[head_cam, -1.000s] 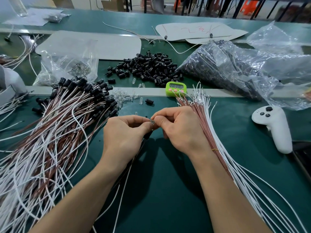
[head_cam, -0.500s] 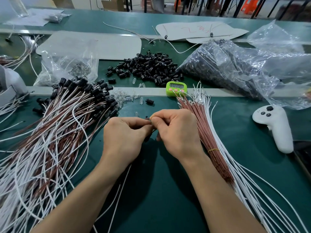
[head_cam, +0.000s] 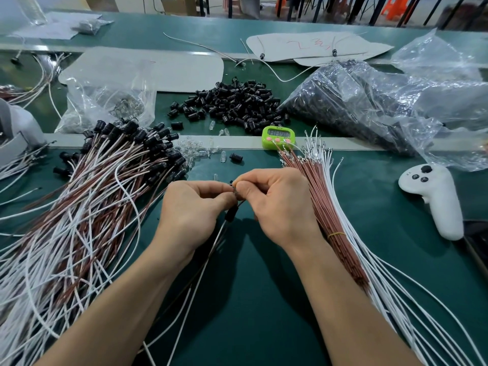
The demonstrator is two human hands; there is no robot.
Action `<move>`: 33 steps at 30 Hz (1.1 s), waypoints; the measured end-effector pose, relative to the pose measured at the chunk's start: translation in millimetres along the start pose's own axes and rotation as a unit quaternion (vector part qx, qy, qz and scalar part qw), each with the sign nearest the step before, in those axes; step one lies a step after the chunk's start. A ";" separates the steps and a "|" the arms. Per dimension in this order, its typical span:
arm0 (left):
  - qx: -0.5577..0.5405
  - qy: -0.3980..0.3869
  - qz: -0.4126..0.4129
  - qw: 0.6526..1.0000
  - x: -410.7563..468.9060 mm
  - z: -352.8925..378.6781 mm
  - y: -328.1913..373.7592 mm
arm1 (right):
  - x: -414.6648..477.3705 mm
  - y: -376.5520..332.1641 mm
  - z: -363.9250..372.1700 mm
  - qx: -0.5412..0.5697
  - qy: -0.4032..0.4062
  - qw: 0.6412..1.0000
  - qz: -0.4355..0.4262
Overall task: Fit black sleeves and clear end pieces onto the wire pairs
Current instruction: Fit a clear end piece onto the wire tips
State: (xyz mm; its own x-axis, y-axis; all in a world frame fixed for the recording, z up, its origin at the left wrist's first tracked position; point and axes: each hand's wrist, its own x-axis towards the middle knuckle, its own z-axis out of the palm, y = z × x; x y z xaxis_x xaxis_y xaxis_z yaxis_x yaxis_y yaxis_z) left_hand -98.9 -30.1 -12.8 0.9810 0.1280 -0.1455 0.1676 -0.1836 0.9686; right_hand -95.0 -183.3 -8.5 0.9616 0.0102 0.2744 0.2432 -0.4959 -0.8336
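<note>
Wire pair [head_cam: 208, 257] was held at its tip by the left hand [head_cam: 190, 207] and the right hand [head_cam: 280, 204], both pinched on it, over the green mat [head_cam: 264, 313]. A black sleeve [head_cam: 231, 213] was threaded on just below the fingers. The clear piece (hidden by fingertips) would best be pushed on straight and gently.

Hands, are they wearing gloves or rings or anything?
No. The left hand and right hand are both bare: no gloves, rings or watch. The forearms are bare too, with no sleeve in view.
</note>
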 end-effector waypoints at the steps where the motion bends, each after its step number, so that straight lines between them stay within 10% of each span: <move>1: 0.003 0.001 -0.001 1.000 0.0 -0.5 -0.1 | 0.1 -0.1 0.2 -0.008 -0.003 1.000 -0.003; 26: -0.099 -0.026 0.004 0.995 1.5 3.5 -2.1 | -1.5 -1.1 4.3 -0.039 0.045 0.997 -0.057; 33: -0.132 0.029 -0.030 0.990 1.7 8.6 1.0 | 4.1 2.8 1.8 0.084 0.130 0.985 0.072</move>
State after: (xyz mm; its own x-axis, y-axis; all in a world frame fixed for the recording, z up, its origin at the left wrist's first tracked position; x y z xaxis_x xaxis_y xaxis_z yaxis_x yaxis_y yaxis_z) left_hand -96.2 -38.5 -13.8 0.9612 0.1890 -0.2008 0.1874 0.0868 0.9784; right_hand -90.2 -183.1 -10.6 0.9277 -0.2833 0.2429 0.1451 -0.3257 -0.9343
